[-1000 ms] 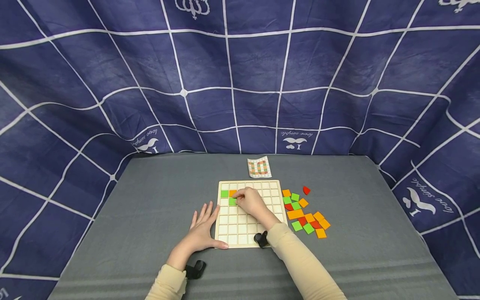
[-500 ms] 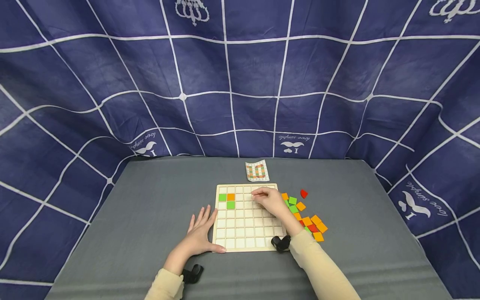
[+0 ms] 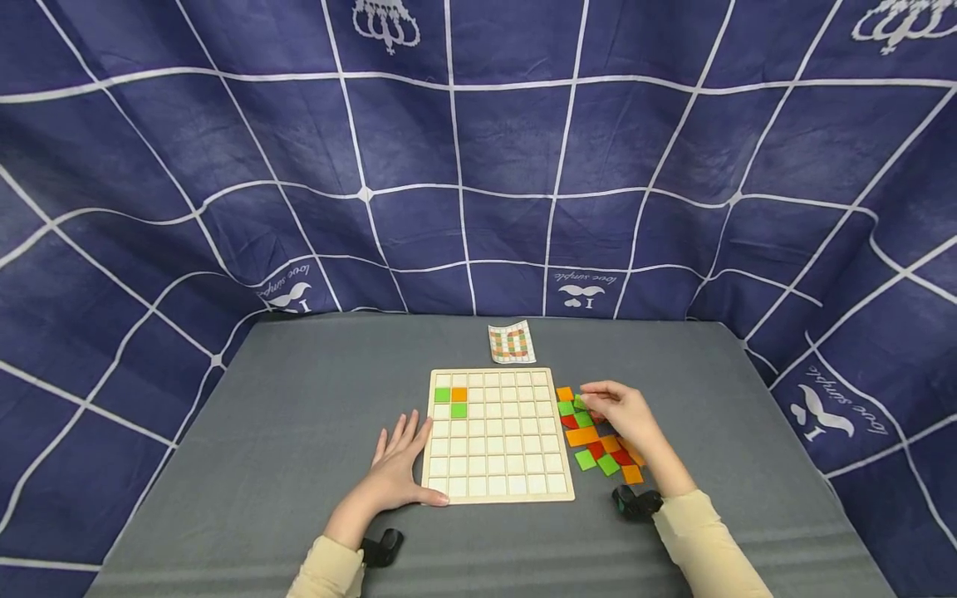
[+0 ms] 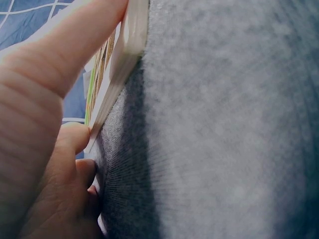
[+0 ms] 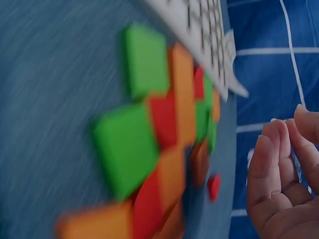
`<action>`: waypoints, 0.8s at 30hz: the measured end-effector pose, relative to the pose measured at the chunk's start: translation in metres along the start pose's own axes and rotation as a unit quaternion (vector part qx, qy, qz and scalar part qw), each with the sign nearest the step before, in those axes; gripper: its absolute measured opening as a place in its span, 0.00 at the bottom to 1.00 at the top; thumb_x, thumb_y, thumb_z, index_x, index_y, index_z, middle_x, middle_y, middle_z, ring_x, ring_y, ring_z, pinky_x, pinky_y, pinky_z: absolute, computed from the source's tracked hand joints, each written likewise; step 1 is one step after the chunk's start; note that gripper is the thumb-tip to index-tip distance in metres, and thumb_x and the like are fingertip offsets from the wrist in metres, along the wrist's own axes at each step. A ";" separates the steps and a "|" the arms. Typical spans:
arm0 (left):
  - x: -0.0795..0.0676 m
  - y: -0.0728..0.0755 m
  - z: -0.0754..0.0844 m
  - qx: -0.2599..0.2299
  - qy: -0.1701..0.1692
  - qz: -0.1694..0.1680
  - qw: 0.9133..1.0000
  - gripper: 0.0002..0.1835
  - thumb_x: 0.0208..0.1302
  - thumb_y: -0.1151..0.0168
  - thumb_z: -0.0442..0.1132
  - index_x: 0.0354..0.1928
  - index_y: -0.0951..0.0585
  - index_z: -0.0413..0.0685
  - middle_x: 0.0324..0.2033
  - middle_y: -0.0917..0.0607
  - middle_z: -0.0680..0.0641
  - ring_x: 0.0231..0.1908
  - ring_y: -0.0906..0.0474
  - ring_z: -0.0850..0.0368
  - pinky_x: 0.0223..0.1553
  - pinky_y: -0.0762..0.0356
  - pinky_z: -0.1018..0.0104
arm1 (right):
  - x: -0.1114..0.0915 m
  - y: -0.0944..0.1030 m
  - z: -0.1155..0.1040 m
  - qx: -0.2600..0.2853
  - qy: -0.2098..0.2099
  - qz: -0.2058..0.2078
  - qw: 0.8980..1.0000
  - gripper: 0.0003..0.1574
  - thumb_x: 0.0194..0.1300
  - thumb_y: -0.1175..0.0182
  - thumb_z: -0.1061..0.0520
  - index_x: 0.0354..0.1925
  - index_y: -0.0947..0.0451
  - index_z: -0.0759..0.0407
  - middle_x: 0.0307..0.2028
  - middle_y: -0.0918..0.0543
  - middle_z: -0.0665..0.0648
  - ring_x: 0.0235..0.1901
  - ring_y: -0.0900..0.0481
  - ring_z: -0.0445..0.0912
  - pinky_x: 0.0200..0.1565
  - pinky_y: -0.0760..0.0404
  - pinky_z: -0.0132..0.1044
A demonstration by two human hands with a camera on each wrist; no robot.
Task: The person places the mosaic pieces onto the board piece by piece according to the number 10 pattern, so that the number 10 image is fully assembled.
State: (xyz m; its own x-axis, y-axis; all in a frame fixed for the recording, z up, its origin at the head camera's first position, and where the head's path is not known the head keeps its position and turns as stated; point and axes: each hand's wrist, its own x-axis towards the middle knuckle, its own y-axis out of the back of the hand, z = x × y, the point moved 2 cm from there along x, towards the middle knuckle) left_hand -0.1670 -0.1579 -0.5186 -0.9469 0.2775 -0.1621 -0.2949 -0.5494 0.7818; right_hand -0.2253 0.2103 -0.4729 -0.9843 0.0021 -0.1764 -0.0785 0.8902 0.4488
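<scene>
A square wooden grid board point(image 3: 495, 428) lies on the grey cloth. Toward its upper left sit a green tile point(image 3: 443, 394), an orange tile point(image 3: 459, 394) and, below the orange one, a second green tile point(image 3: 458, 410). My left hand point(image 3: 395, 480) rests at the board's left side, fingers spread, thumb at the near left corner. My right hand point(image 3: 630, 418) hovers over loose tiles right of the board, covering some from the head view. Its fingers point(image 5: 269, 164) are loosely bent and hold nothing in the right wrist view. Beneath it are green, red and orange pieces, including a longer orange rectangle point(image 3: 581, 436).
A small printed card point(image 3: 512, 342) with a coloured grid pattern lies beyond the board's far edge. Grey cloth point(image 3: 314, 399) covers the table. Behind it hangs a dark blue curtain point(image 3: 508, 141) with white lines. Each wrist carries a black camera.
My right hand has left the green and orange tiles on the board and moved right, over the loose pieces. My left hand has stayed at the board's left side.
</scene>
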 end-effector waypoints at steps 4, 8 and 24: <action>0.000 0.001 0.001 -0.003 -0.004 -0.004 1.000 0.71 0.34 0.18 0.61 0.78 0.48 0.45 0.78 0.57 0.37 0.77 0.67 0.37 0.73 0.74 0.37 | -0.009 0.020 0.018 -0.022 -0.016 0.014 1.000 0.25 0.70 0.40 0.50 0.59 0.22 0.63 0.52 0.16 0.63 0.45 0.16 0.50 0.48 0.17 0.39; 0.001 0.001 0.002 -0.007 -0.001 -0.010 1.000 0.71 0.34 0.18 0.61 0.78 0.49 0.45 0.78 0.57 0.37 0.77 0.68 0.37 0.73 0.74 0.37 | -0.018 0.035 0.036 -0.037 -0.027 0.027 0.999 0.26 0.69 0.38 0.49 0.59 0.22 0.62 0.51 0.15 0.61 0.43 0.17 0.42 0.45 0.19 0.32; 0.002 -0.001 -0.002 -0.003 -0.006 -0.009 1.000 0.72 0.33 0.18 0.62 0.78 0.50 0.44 0.78 0.57 0.36 0.77 0.68 0.37 0.73 0.74 0.36 | -0.048 0.048 0.064 -0.116 -0.019 0.033 0.993 0.26 0.61 0.31 0.56 0.54 0.21 0.69 0.43 0.14 0.62 0.36 0.18 0.38 0.37 0.21 0.28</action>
State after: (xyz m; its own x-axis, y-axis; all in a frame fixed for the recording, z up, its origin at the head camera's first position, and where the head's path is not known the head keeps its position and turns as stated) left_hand -0.1687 -0.1583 -0.5208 -0.9397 0.2976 -0.1688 -0.3129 -0.5482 0.7756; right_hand -0.1717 0.2825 -0.4987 -0.9823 0.0780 -0.1705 -0.0525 0.7585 0.6496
